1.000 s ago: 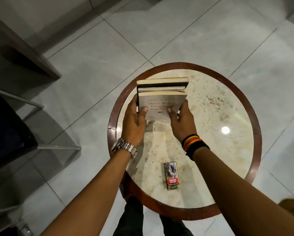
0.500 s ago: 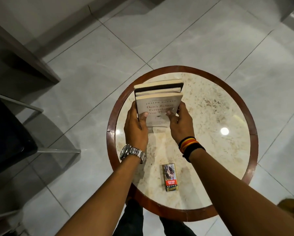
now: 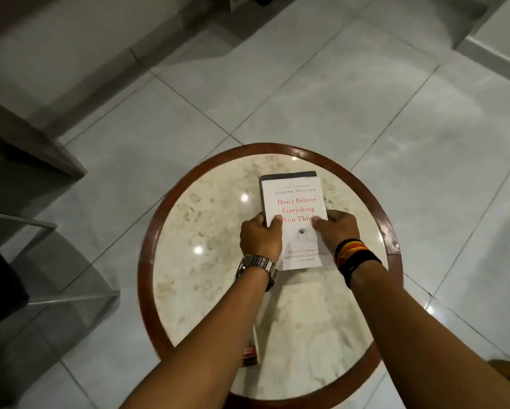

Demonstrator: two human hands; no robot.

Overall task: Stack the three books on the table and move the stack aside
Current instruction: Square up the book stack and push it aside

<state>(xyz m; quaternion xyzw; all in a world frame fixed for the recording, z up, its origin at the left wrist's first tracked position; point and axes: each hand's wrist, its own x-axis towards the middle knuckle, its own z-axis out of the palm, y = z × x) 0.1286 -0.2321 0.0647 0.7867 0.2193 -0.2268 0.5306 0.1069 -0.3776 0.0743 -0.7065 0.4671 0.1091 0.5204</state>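
Pale floor tiles (image 3: 351, 93) surrounded a round marble table (image 3: 206, 278) with a dark wooden rim. On it lay the stack of books (image 3: 296, 202), flat, a white cover uppermost over a dark edge. Left hand (image 3: 261, 239) and right hand (image 3: 338, 231) gripped its sides, thumbs pressed on the cover. A small packet (image 3: 250, 354) peeked beneath the left forearm.

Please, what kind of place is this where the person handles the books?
Probably an indoor sitting area of a home or lounge: a small round marble-topped table with a wooden rim, glossy pale floor tiles, and part of a metal-framed chair alongside.
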